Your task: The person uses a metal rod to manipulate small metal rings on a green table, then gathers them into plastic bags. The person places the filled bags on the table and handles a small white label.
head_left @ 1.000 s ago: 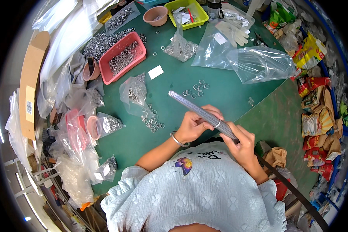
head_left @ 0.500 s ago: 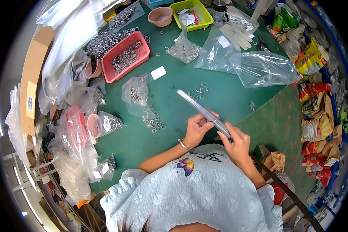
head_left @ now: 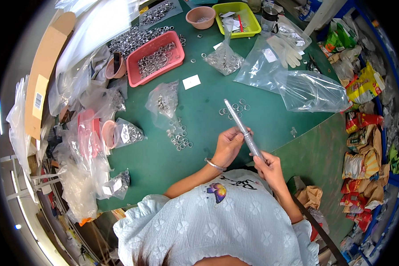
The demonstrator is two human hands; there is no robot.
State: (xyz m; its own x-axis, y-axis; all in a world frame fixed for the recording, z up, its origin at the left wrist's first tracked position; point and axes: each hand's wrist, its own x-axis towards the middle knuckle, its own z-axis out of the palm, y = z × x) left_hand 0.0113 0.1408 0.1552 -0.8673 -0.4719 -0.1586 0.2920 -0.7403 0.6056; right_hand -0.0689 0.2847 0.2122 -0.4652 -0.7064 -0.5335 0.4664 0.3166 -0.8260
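A grey, tapered ring mandrel (head_left: 236,114) slants across in front of me, its thin end pointing away. My right hand (head_left: 270,168) is closed round the thick near end. Partway along the mandrel sits a thin ring (head_left: 247,134), and my left hand (head_left: 228,144) pinches at it with thumb and fingers, which partly hide it. Just beyond the mandrel lie several loose silver rings (head_left: 241,107) on the green table (head_left: 217,91). More loose rings (head_left: 180,141) lie left of my hands, by the mouth of a clear plastic bag (head_left: 163,99) with rings inside.
A pink basket (head_left: 135,75) of rings stands at the far left, before a heap of rings (head_left: 124,42). Farther back are a peach bowl (head_left: 195,22) and a yellow-green basket (head_left: 253,30). Clear bags (head_left: 314,91) lie right. A white card (head_left: 191,82) lies mid-table.
The mandrel has turned steeper, its thin tip swinging right. Both hands stay on it, and my right hand is slightly lower. The whole view has shifted a little, moving the table's things rightward.
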